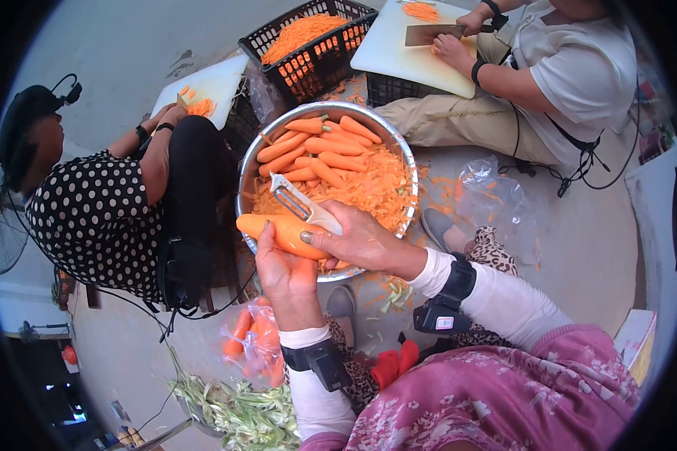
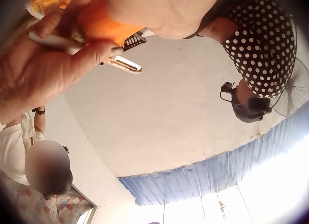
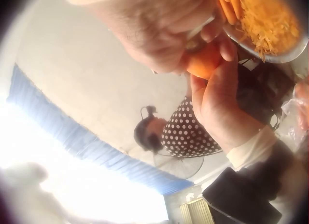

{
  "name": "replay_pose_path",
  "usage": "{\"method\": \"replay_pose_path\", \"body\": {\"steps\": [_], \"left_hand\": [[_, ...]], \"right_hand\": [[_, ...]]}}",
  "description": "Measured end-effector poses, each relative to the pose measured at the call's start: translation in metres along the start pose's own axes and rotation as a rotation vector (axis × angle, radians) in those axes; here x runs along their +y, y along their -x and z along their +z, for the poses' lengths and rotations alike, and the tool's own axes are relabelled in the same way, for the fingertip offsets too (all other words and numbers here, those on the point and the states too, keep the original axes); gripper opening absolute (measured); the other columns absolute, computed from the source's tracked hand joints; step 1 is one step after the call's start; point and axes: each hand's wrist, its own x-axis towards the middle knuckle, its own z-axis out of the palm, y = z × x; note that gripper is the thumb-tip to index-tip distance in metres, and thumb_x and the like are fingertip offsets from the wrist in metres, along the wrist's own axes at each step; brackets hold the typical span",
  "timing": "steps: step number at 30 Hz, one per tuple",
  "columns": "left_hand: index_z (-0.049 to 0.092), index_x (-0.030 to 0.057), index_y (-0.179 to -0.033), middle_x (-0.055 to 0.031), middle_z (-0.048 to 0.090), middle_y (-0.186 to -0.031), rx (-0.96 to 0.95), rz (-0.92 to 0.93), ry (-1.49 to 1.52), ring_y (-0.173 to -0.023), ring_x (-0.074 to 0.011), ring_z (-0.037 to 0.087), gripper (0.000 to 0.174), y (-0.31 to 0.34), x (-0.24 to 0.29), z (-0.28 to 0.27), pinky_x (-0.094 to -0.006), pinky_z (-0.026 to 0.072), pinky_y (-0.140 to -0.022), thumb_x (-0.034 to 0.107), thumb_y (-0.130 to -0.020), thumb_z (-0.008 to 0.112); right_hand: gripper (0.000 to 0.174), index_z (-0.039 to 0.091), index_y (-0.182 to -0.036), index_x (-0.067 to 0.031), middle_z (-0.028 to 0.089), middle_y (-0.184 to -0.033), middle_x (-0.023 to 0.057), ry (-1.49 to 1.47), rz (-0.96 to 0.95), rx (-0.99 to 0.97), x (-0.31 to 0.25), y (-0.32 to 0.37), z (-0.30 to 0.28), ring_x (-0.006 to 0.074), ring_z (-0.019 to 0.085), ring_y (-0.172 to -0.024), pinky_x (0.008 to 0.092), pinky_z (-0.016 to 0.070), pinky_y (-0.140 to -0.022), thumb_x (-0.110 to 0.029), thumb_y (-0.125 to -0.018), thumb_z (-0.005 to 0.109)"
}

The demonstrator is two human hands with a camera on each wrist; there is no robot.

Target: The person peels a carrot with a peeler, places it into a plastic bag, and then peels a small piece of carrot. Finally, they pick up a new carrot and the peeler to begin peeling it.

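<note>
My left hand (image 1: 287, 282) grips a smooth, pale-orange carrot (image 1: 282, 234) over the near side of a metal basin (image 1: 408, 161). In my right hand (image 1: 365, 239) is a white peeler (image 1: 297, 201), its slotted blade end pointing away above the carrot. The right thumb lies against the carrot's side. In the left wrist view the peeler head (image 2: 128, 65) sticks out past the right hand's thumb. The right wrist view shows the carrot (image 3: 204, 62) between both hands. Several carrots (image 1: 338, 160) lie in the basin on a heap of orange peelings (image 1: 384, 180).
Two people sit across from me, cutting carrots on white boards (image 1: 384, 45) (image 1: 222, 79). Between them stands a black crate (image 1: 308, 71) of shredded carrot. A plastic bag of carrots (image 1: 252, 338) and leafy green trimmings (image 1: 241, 413) lie on the floor at left; a clear bag (image 1: 496, 199) lies right.
</note>
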Motion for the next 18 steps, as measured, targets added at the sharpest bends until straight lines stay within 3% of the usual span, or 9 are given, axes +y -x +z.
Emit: {"method": "replay_pose_path", "body": {"steps": [10, 12, 13, 15, 18], "left_hand": [[0.04, 0.0011, -0.13, -0.0178, 0.047, -0.131, -0.027, -0.053, -0.012, -0.125, -0.0347, 0.042, 0.044, -0.012, 0.003, -0.01, -0.0508, 0.0286, -0.107, 0.025, -0.093, 0.046], [0.04, 0.0013, -0.13, -0.0178, 0.047, -0.132, -0.022, -0.056, -0.018, -0.125, -0.0346, 0.042, 0.044, -0.012, 0.003, -0.011, -0.051, 0.0282, -0.107, 0.025, -0.093, 0.046], [0.041, 0.0016, -0.13, -0.0173, 0.047, -0.132, -0.04, -0.062, 0.001, -0.124, -0.0342, 0.043, 0.044, -0.013, 0.004, -0.011, -0.0509, 0.0279, -0.108, 0.025, -0.093, 0.047], [0.041, 0.0018, -0.129, -0.0167, 0.048, -0.132, -0.051, -0.068, 0.01, -0.124, -0.0339, 0.043, 0.044, -0.013, 0.006, -0.01, -0.0508, 0.0276, -0.108, 0.025, -0.093, 0.047], [0.042, 0.0021, -0.128, -0.0152, 0.049, -0.131, -0.004, -0.03, -0.018, -0.124, -0.0329, 0.043, 0.043, -0.008, 0.01, -0.007, -0.0502, 0.0277, -0.108, 0.026, -0.093, 0.048]], "right_hand": [[0.042, 0.049, -0.102, 0.0044, 0.06, -0.075, 0.0109, 0.068, -0.02, -0.026, -0.005, 0.002, -0.007, 0.0121, 0.059, -0.053, 0.0275, 0.0473, -0.049, -0.032, -0.085, 0.062], [0.041, 0.051, -0.097, 0.005, 0.062, -0.074, 0.0154, 0.113, 0.004, 0.004, -0.008, 0.003, -0.008, 0.0203, 0.063, -0.059, 0.0327, 0.0494, -0.055, -0.032, -0.084, 0.062], [0.041, 0.051, -0.097, 0.005, 0.062, -0.074, 0.0154, 0.109, 0.007, -0.001, -0.002, -0.001, -0.008, 0.0203, 0.063, -0.059, 0.0327, 0.0494, -0.055, -0.032, -0.084, 0.062], [0.041, 0.054, -0.092, 0.0057, 0.062, -0.076, 0.0214, 0.321, -0.35, 0.155, 0.008, -0.009, -0.008, 0.0321, 0.064, -0.069, 0.0396, 0.0492, -0.063, -0.033, -0.082, 0.063], [0.037, 0.056, -0.101, 0.0019, 0.061, -0.082, 0.0167, 0.359, -0.248, 0.085, 0.005, -0.006, -0.013, 0.0309, 0.062, -0.077, 0.04, 0.0472, -0.07, -0.03, -0.083, 0.065]]}}
